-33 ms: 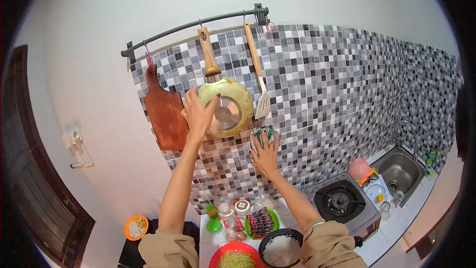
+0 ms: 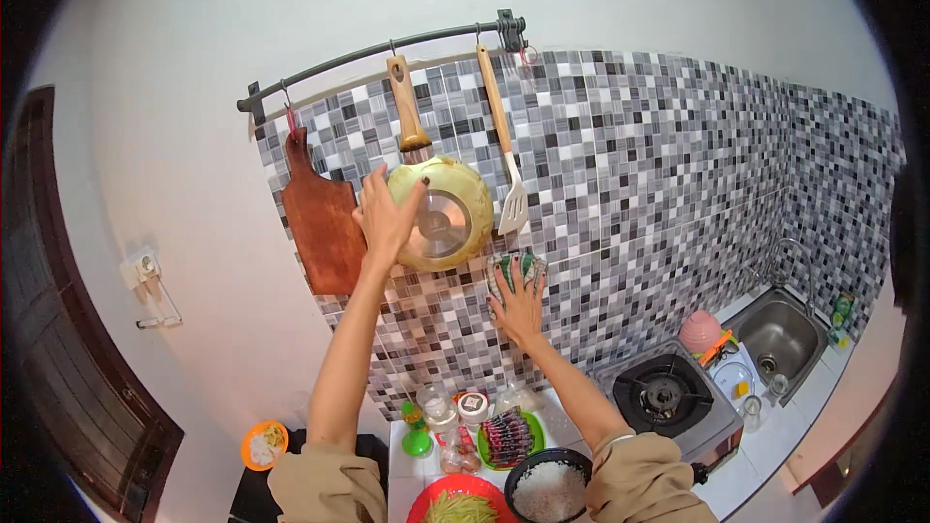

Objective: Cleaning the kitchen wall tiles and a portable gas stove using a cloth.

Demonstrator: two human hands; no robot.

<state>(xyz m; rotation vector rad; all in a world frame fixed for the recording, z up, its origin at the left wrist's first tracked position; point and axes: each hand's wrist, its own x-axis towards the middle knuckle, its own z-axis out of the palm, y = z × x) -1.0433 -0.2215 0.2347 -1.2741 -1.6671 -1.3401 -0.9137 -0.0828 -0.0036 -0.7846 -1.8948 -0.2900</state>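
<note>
A frying pan [image 2: 470,184] with a wooden handle hangs upside against the tiled wall, its yellowish base and round metal disc facing me. My left hand [image 2: 387,223] holds its left rim, thumb on the base and fingers at the edge. Lower right of the pan, my right hand [image 2: 521,308] presses a green-and-white patterned cloth [image 2: 499,279] against the tiles, fingers spread over it. A brown wooden cutting board [image 2: 320,223] hangs left of the pan. On the right hangs a slotted turner [image 2: 513,203] with a pale head and wooden handle.
A dark rail [image 2: 426,37] carries the hung utensils. Below my arms stand a red bowl [image 2: 423,504] of pale shreds, a black bowl [image 2: 513,494] of rice, a green tray [image 2: 536,434] of sachets and jars. Farther right are a gas stove [image 2: 620,383] and a sink [image 2: 804,344].
</note>
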